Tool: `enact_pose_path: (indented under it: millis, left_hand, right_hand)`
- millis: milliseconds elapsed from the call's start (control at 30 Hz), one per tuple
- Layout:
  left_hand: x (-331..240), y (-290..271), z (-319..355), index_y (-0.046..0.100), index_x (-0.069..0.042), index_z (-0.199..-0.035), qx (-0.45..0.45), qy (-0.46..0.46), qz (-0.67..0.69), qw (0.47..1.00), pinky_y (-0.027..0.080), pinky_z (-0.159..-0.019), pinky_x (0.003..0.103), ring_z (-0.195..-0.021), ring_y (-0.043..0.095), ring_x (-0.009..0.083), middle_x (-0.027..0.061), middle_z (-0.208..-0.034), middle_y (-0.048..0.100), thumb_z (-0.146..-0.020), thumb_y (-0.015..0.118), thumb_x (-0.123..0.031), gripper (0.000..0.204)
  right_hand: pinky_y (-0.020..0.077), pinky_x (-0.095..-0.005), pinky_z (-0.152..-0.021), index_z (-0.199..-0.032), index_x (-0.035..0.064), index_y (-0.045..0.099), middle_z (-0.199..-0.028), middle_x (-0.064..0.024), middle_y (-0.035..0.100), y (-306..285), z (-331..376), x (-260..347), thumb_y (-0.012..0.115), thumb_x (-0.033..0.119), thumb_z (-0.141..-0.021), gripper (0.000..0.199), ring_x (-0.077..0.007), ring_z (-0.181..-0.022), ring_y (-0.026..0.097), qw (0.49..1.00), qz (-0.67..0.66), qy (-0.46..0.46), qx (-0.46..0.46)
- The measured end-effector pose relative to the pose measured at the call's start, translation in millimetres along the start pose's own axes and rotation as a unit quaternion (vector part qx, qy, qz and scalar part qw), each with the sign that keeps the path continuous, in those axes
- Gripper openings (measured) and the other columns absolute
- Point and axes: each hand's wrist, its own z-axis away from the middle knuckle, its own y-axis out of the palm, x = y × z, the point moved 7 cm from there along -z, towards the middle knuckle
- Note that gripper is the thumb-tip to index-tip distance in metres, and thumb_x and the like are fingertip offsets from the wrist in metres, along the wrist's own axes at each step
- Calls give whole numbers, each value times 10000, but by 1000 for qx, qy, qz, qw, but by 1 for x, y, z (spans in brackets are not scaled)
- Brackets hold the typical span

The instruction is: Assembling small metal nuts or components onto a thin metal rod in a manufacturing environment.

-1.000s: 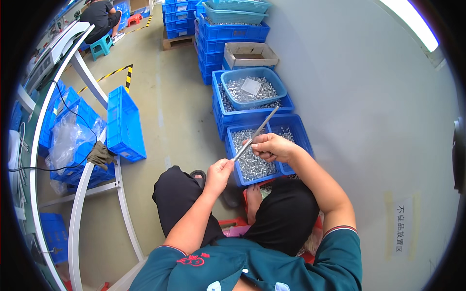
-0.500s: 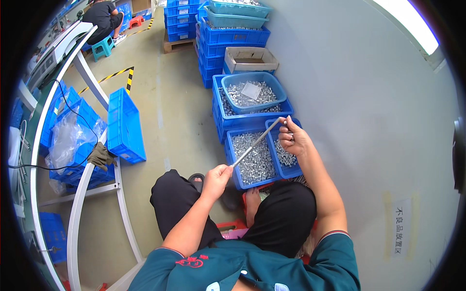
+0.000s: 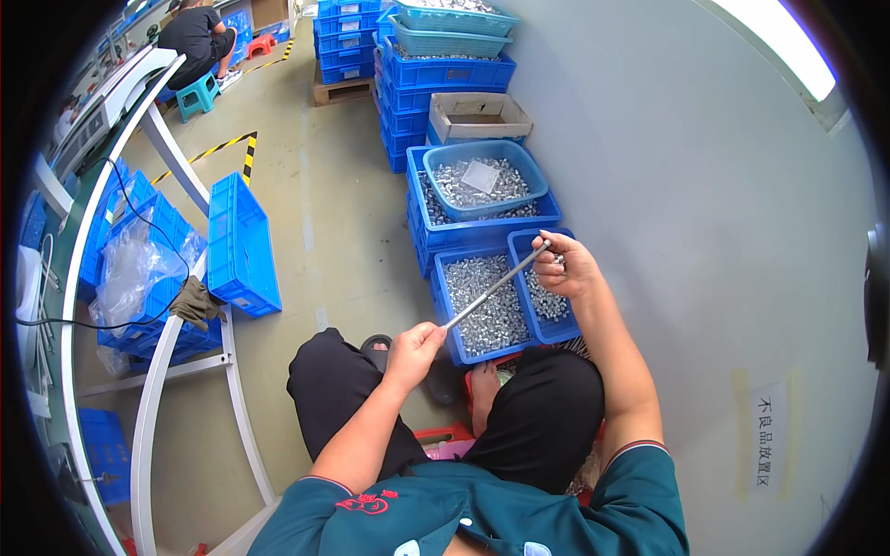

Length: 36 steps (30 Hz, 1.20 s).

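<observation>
Now right hand [image 3: 570, 267] at far end of metal rod [image 3: 491, 290], earlier midway

A rod [image 3: 501, 283] spans from the left hand [image 3: 415, 357] to the right hand [image 3: 567, 267], above two side-by-side bins [image 3: 493, 355] of small parts [image 3: 487, 324] before the knees [image 3: 556, 385]. Behind them, a tub [image 3: 491, 211] rests in a larger bin [image 3: 482, 230], a card [image 3: 480, 176] atop its contents; beyond stand an open box [image 3: 477, 132] and stacked crates [image 3: 450, 72]. A wall [image 3: 705, 232] flanks the right. At left, a cloth [image 3: 193, 301] lies on a frame [image 3: 152, 389]; in the left background, a co-worker [image 3: 190, 42] sits on a stool [image 3: 197, 97].
</observation>
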Motion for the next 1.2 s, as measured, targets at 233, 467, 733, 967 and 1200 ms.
enact_pose_path:
  millis: [233, 467, 733, 967, 1200]
  left_hand:
    - [6, 3, -3, 574, -12, -740, -2, 27, 32, 999, 326, -523, 204, -584, 387, 29, -59, -610, 454, -893, 548, -221, 261]
    - [-8, 14, -6, 531, -67, -695, 15, -3, 120, 993, 225, -438, 191, -482, 294, 8, -86, -539, 362, -913, 515, -269, 298]
    - [1, 19, -13, 530, -55, -700, 15, -38, 153, 987, 257, -451, 192, -511, 317, 9, -85, -579, 408, -905, 532, -251, 283]
    - [3, 11, -10, 538, -51, -696, 7, -37, 119, 992, 280, -465, 194, -519, 336, 13, -77, -579, 418, -902, 531, -229, 272]
    - [2, 8, -6, 545, -37, -704, 3, -27, 94, 995, 290, -478, 197, -533, 347, 15, -73, -580, 427, -897, 535, -221, 267]
  right_hand:
    - [220, -172, -332, -855, 55, 561, -584, 12, 429, 5, 5, 6, 506, 283, -902, 239, -54, -414, 325, 994, 65, -58, -61]
    - [212, -176, -371, -1042, 37, 583, -595, 30, 400, 30, 10, -4, 506, 350, -907, 349, -35, -451, 301, 967, 215, -96, -99]
    - [242, -154, -350, -899, 10, 512, -742, -51, 505, -19, -1, -43, 472, 266, -916, 259, -47, -483, 373, 975, 148, 116, -121]
    - [235, -138, -330, -924, 16, 485, -743, -64, 510, -28, 0, -13, 495, 128, -894, 116, -38, -471, 376, 991, 44, -1, -129]
    - [244, -129, -321, -892, 37, 501, -765, -81, 523, -52, -13, -32, 474, 216, -921, 184, -37, -466, 374, 974, 62, 79, -202]
